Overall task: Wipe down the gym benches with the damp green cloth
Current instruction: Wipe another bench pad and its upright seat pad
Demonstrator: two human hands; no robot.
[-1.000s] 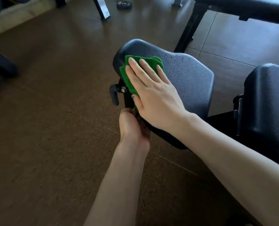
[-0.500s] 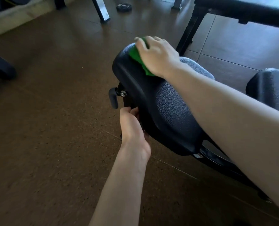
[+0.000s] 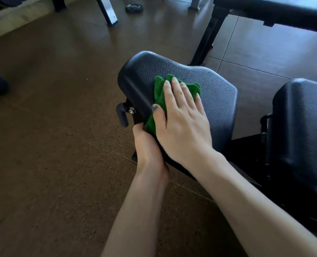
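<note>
While the green cloth (image 3: 158,98) is pressed flat on the black seat pad (image 3: 215,95), near the pad's nine o'clock edge, the stroke is best judged as a broad pass still to be carried toward three o'clock, where the textured vinyl lies uncovered. The cloth is bunched, with one end draped over the pad's left rim, so it would be better spread out before the next pass, so that more damp surface meets the pad. The right hand (image 3: 180,123) is laid over the cloth with fingers straight and together, the thumb set at the rim; even pressure through the palm is advised. The left hand (image 3: 146,143) is tucked under the pad's seven o'clock corner, fingers apparently curled round the edge or frame, though the grip itself is hidden. The pad is steadied that way, and this hold should be kept. A black adjustment knob (image 3: 122,115) sits just beside the rim at nine o'clock; snagging is a risk there. A second pad (image 3: 300,130) lies at three o'clock, seemingly unwiped, and another bench (image 3: 276,13) at one o'clock on the brown floor (image 3: 52,108).
</note>
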